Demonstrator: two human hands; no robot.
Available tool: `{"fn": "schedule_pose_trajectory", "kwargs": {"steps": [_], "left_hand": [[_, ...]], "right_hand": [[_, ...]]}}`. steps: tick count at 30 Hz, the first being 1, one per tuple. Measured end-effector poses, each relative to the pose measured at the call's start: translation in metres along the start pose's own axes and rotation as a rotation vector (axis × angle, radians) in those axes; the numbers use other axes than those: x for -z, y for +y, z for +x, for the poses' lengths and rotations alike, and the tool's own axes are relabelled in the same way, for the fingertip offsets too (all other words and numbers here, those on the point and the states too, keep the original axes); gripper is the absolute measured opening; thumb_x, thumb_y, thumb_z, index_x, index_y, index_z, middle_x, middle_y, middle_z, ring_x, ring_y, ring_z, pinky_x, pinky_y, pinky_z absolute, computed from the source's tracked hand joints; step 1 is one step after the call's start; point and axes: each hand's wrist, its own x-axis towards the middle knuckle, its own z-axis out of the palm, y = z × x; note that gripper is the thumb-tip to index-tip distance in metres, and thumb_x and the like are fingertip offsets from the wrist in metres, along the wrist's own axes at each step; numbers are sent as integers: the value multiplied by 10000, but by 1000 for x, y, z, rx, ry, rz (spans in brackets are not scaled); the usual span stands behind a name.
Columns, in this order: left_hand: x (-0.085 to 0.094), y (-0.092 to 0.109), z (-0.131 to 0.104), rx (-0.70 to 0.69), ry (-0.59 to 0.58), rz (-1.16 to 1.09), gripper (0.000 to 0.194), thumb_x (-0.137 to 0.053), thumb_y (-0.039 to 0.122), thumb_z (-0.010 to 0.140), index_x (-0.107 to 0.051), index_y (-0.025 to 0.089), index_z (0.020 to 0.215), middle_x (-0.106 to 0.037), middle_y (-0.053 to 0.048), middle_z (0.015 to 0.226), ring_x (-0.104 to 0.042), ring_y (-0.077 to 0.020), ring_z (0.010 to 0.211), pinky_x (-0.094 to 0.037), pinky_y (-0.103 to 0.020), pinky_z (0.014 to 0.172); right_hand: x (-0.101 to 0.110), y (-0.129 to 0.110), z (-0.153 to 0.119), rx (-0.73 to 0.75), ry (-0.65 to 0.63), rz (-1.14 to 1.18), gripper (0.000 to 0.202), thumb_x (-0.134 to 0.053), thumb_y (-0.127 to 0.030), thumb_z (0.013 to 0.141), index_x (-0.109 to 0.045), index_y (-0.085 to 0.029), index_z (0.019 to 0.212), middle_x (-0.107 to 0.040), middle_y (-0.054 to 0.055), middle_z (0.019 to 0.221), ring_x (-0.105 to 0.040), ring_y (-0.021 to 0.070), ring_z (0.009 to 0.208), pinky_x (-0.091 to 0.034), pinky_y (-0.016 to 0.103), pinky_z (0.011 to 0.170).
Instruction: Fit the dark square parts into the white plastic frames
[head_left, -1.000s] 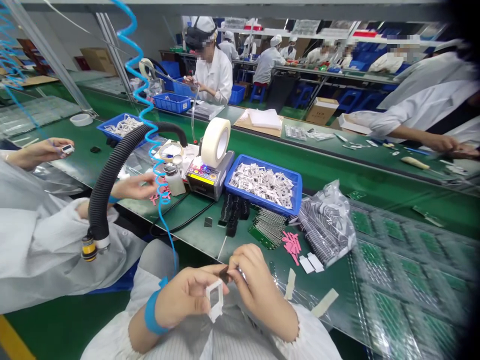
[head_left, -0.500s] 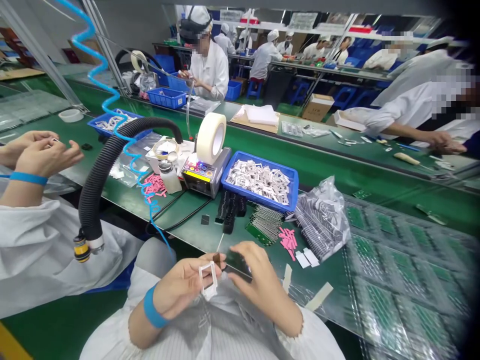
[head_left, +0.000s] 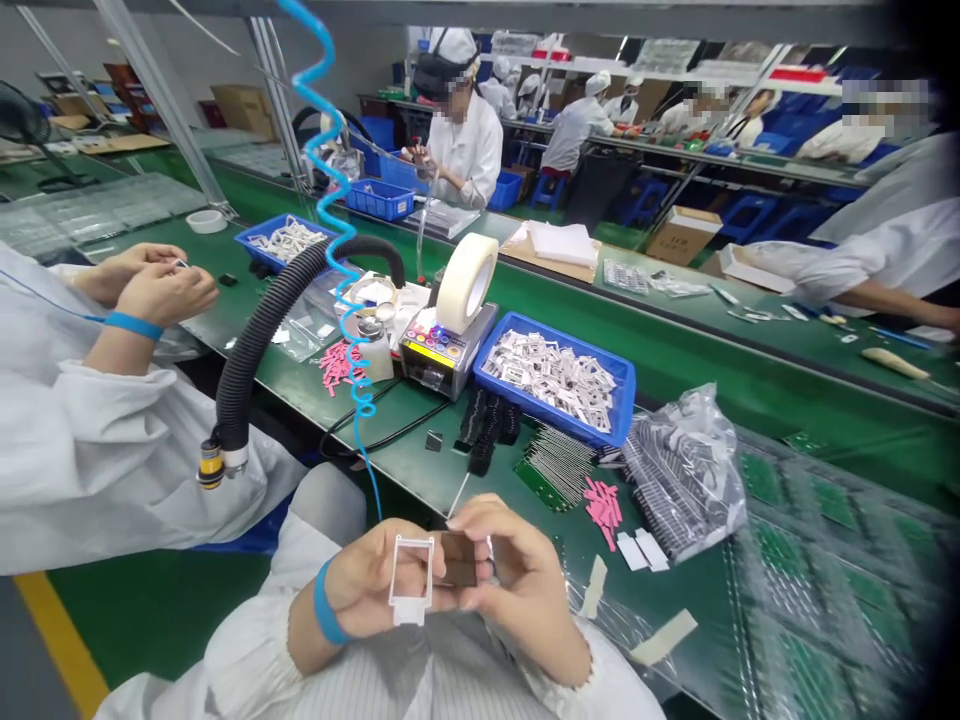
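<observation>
Low in the head view, my left hand (head_left: 367,580), with a blue band at the wrist, holds a white rectangular frame (head_left: 412,580) upright against its fingers. My right hand (head_left: 517,580) pinches a dark, see-through rectangular piece (head_left: 456,558) by its right side. That piece stands right beside the white frame, and fingertips of my left hand lie around its left edge. A thin white stick (head_left: 459,495) lies on the green table just beyond my hands. Pink strips (head_left: 602,512) and white rectangles (head_left: 643,550) are on the table to the right.
A blue tray (head_left: 634,400) of white frames stands beyond, beside a tape dispenser (head_left: 442,360). A plastic bag (head_left: 686,470) and trays of green boards (head_left: 795,580) are at right. A black hose (head_left: 259,330) and co-worker's hands (head_left: 161,285) are at left.
My right hand has moved in beside my left and now grips the dark piece at its right side. The white frame is turned more squarely to the camera. The view has shifted left.
</observation>
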Motion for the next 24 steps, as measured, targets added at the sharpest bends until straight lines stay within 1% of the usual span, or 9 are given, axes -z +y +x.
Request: {"fn": "schedule_pose_trajectory", "kwargs": {"steps": [3,5,7,8,9,12,14,17,24], "left_hand": [[-4,-1,0,-42,-47,-18,369,-768,454,571,-711,148,768,-665,-150,952,-529,-354,1084,-346,-557,933],[-8,0,0,-76,-65,-5,352,-750,461,597,-713,164,782,-645,-141,1015,-529,-339,1084,-363,-536,930],[-11,2,0,-104,-74,56,338,-737,459,618,-717,172,795,-601,-133,1092,-525,-322,1083,-378,-506,930],[-12,3,-1,-115,-67,103,330,-732,457,627,-721,175,797,-575,-130,1118,-518,-314,1084,-381,-493,933],[-13,5,-2,-125,-55,152,329,-730,459,630,-726,177,799,-551,-126,1129,-508,-306,1084,-380,-482,936],[-16,9,-5,-128,-26,330,337,-741,462,615,-738,204,832,-503,-106,1117,-488,-276,1065,-372,-449,941],[-17,12,-7,-128,-37,453,349,-748,460,607,-739,228,867,-480,-97,1125,-475,-268,1069,-357,-433,950],[-18,14,-9,-148,-51,570,339,-725,457,641,-734,248,908,-462,-95,1138,-449,-271,1105,-326,-423,970],[-17,13,-8,-164,-52,632,346,-711,459,657,-729,237,921,-460,-98,1095,-452,-278,1083,-335,-424,948]], "right_hand": [[-7,3,-3,-26,19,143,330,-663,-498,727,-579,-285,965,-647,49,910,-582,197,857,-508,344,710],[-8,1,-4,-40,3,135,374,-646,-520,732,-564,-288,1014,-635,60,951,-572,208,893,-506,363,731],[-6,-4,-4,-30,18,38,392,-602,-541,763,-549,-278,1050,-613,71,960,-558,219,913,-494,381,743],[-4,-8,-4,-14,41,-40,360,-579,-529,788,-550,-268,1035,-603,66,923,-552,216,895,-484,383,741],[-2,-12,-4,5,66,-135,298,-564,-496,815,-557,-259,996,-591,54,867,-547,209,859,-471,379,731],[2,-24,-2,58,98,-446,82,-547,-311,864,-569,-236,841,-537,12,719,-519,176,739,-425,359,690],[3,-30,0,90,94,-587,71,-544,-224,859,-571,-226,793,-528,7,703,-508,166,710,-405,348,666],[3,-32,1,105,86,-654,80,-534,-180,854,-567,-221,794,-530,6,708,-503,162,708,-400,345,667],[3,-27,-1,54,75,-624,90,-533,-196,861,-556,-215,776,-535,3,709,-504,162,719,-398,340,676]]}}
